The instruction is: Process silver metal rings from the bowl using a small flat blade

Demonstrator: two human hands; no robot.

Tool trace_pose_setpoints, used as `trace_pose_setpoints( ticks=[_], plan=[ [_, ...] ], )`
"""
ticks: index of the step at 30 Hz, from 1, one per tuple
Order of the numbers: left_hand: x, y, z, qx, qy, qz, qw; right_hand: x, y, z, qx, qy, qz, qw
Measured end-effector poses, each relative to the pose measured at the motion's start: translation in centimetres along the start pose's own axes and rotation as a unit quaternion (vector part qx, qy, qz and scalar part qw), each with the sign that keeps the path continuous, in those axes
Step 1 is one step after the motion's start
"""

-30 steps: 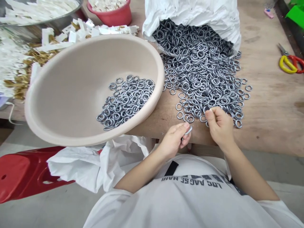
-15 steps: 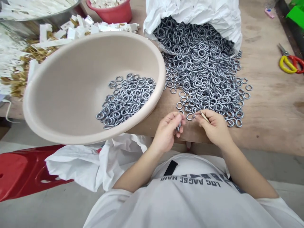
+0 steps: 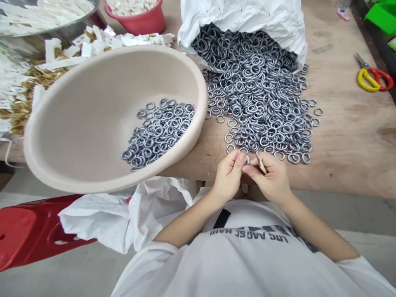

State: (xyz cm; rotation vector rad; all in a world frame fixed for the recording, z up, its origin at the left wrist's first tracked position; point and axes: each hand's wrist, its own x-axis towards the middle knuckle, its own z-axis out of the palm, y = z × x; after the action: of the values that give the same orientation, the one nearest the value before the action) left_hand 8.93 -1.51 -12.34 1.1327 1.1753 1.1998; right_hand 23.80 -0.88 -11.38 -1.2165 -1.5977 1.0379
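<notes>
A white short-sleeved T-shirt [image 3: 235,264] fills the bottom centre of the frame. Across its chest runs a band of dark printed lettering [image 3: 249,235], upside down from this view, with a short black strip [image 3: 222,218] just above it. The left hand [image 3: 228,176] and right hand [image 3: 271,178] are bare, as are both forearms [image 3: 318,225].

Plywood bench [image 3: 346,161] under a spill of rings

Grey metal rings [image 3: 262,119] spill from a white plastic sack [image 3: 244,20] across the bench, just beside a tilted beige basin [image 3: 93,103]; yellow-and-red-handled scissors [image 3: 369,78] lie to the right, white and brass pieces [image 3: 55,70] to the left.
</notes>
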Motion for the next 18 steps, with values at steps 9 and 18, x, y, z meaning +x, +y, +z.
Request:
trace_pose_setpoints(
  ticks=[9,18],
  plan=[
    [0.0,0.4,0.4,-0.201,-0.059,-0.123,0.97,0.9,0.5,-0.9,0.031,-0.027,-0.024,0.999],
    [-0.2,0.6,0.6,-0.234,0.014,-0.17,0.957,-0.4,-0.1,-0.6,-0.254,-0.055,-0.206,0.943]
  ],
)
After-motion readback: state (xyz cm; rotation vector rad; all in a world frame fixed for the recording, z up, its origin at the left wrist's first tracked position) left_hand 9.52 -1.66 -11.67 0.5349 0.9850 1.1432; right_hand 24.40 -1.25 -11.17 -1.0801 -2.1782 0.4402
